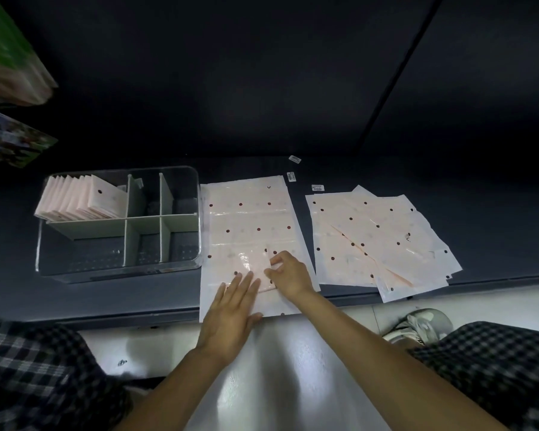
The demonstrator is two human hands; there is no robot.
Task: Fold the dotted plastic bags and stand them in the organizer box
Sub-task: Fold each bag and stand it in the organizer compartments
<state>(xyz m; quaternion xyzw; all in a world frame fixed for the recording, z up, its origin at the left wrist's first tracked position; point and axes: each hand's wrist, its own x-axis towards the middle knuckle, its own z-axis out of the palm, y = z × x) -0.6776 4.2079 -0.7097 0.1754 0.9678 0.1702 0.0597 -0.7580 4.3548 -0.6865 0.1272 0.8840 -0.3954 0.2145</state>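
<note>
Your left hand (231, 312) lies flat, fingers spread, pressing the dotted bag (246, 231) beside the organizer box (119, 222). Your right hand (288, 273) pinches a folded corner; its fingertips hide the crease. The bag's near edge overhangs the table (91, 293).

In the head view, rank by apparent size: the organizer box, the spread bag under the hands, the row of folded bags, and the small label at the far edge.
1. Spread bag
2. Organizer box, close to the spread bag in extent; ranking unsure
3. Row of folded bags
4. Small label
</note>
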